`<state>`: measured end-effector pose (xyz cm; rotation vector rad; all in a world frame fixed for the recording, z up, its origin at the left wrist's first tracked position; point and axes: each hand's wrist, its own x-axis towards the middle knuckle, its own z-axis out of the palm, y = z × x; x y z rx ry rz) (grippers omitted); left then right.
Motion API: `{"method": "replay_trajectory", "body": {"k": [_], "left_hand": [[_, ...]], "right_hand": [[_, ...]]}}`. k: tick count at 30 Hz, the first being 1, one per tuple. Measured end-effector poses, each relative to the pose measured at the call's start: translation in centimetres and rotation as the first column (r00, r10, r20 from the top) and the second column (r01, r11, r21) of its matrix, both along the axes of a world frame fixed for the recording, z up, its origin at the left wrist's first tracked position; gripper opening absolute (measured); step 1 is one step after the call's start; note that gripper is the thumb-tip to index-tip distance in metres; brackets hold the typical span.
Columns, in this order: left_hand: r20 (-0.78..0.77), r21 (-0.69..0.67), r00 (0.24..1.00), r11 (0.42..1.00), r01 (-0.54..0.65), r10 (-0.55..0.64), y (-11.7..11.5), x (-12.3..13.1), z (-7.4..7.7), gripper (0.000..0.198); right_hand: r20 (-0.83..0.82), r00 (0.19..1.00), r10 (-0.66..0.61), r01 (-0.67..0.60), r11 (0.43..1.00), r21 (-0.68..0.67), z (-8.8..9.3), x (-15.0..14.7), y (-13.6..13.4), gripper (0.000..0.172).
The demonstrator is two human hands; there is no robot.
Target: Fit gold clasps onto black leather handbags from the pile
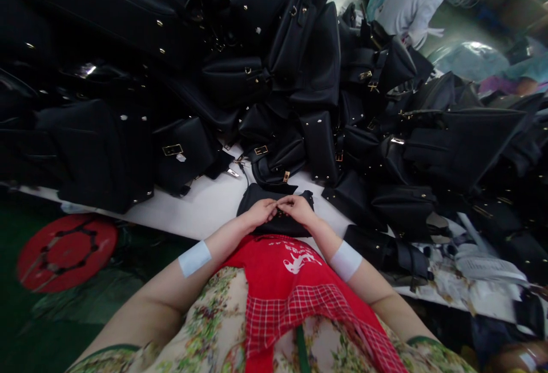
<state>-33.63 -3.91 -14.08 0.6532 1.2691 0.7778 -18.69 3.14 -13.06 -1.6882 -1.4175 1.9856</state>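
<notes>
Left hand: the left hand (260,212) rests on the top of a black bag (252,195), fingers curled in, its grip pinched on something small at the middle of the bag's upper edge.
Right hand: the right hand (298,208) meets it fingertip to fingertip at the same spot, its grip closed in the same pinch; the piece between the fingers is too small to make out.
Black bag: it lies flat on the white bench (205,207), right at the near edge against the person's red apron (274,270), with both hands on top of it.
Wrists: a white band (194,258) wraps the left forearm and another (346,260) the right.
Step in hand: by my reckoning this is close finger work on a fitting or fastening at the bag's mouth, mid-way, with neither hand free.
Next move calls for: fine, steady fingertips and the bag kept flat and unmoving on the bench, since both hands are pinching and nothing else pins it down.
Heap behind: a deep pile of black bags (308,76) with gold clasps crowds the far side of the bench, its nearest ones just beyond the hands.
Floor, left: a round red stool seat (66,252) stands below the bench edge.
Beyond: another person's pale sleeve (406,1) shows at the top right, well apart from these hands.
</notes>
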Motion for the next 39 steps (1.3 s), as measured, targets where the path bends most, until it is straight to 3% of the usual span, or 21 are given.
{"method": "replay_trajectory", "body": {"k": [2,6,8,13,18,25,28,31,35,39], "left_hand": [[-0.038,-0.017,0.998,0.999,-0.049,0.048,-0.1,-0.6,-0.2,0.022],[-0.095,-0.044,0.99,0.994,-0.105,0.1,-0.2,-1.8,0.0,0.019],[-0.122,-0.055,0.986,0.991,-0.122,0.115,-0.3,-2.0,0.4,0.015],[-0.156,-0.03,0.98,0.991,-0.132,0.125,-0.5,-2.1,1.5,0.029],[-0.116,0.009,0.987,0.994,-0.108,0.108,-0.6,-2.1,2.6,0.046],[-0.087,0.04,0.989,0.993,-0.115,0.118,-0.5,-2.2,3.7,0.037],[-0.109,0.039,0.986,0.992,-0.121,0.124,-0.6,-2.3,4.0,0.029],[-0.158,0.041,0.978,0.991,-0.129,0.134,-0.7,-2.6,4.1,0.028],[-0.267,0.051,0.955,0.991,-0.124,0.133,-0.7,-3.1,4.3,0.029],[-0.291,0.047,0.956,0.999,-0.006,0.02,-1.1,-2.9,5.7,0.04]], "right_hand": [[-0.016,0.998,-0.066,0.064,0.993,-0.097,-0.6,-0.2,1.4,0.007],[-0.068,0.979,-0.194,0.152,0.906,-0.394,-1.3,-0.6,4.2,0.052],[-0.111,0.967,-0.231,0.137,0.832,-0.537,-1.5,-1.1,5.1,0.062],[-0.175,0.913,-0.368,0.148,0.699,-0.699,-2.3,-2.7,5.5,0.053],[-0.152,0.871,-0.468,0.21,0.634,-0.745,-3.0,-2.7,5.3,0.038],[-0.136,0.89,-0.436,0.163,0.58,-0.798,-2.9,-2.4,4.9,0.03],[-0.139,0.895,-0.425,0.15,0.579,-0.802,-2.7,-2.4,5.0,0.027],[-0.137,0.901,-0.411,0.162,0.613,-0.773,-2.5,-2.4,4.7,0.02],[-0.172,0.902,-0.395,0.19,0.724,-0.663,-1.7,-2.5,2.6,0.017],[-0.256,0.892,-0.372,0.199,0.833,-0.515,1.1,-1.8,-0.8,0.014]]}}
